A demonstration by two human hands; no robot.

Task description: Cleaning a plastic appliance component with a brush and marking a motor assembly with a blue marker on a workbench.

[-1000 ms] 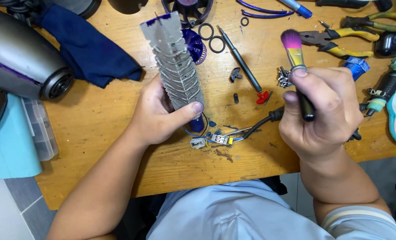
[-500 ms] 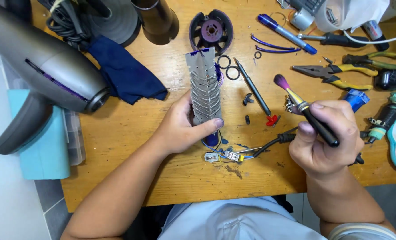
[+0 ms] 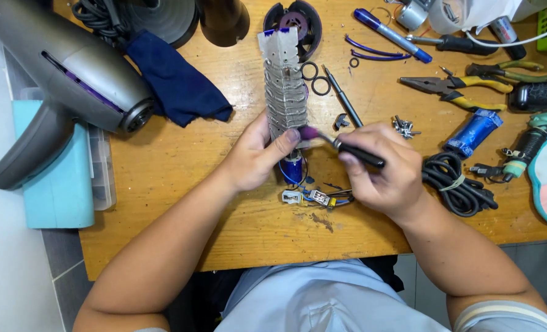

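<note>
My left hand (image 3: 255,157) grips the lower end of a long grey heating element (image 3: 284,86) wound with coiled wire, which lies upright along the wooden table (image 3: 181,184). Blue parts and wired connectors (image 3: 313,198) hang from its near end. My right hand (image 3: 384,172) holds a small brush (image 3: 341,144) with a black handle and purple bristles. The bristle tip touches the element's lower right side, next to my left thumb.
A grey hair dryer body (image 3: 70,86) and dark blue cloth (image 3: 178,89) lie at the left. Pliers (image 3: 464,89), a blue pen (image 3: 393,35), a screwdriver (image 3: 342,95), rings, screws, a black coiled cord (image 3: 457,184) and a blue tube (image 3: 476,132) crowd the right side.
My right hand has swung the brush down from pointing upward to touching the element's lower right side. The left hand keeps its grip on the element.
</note>
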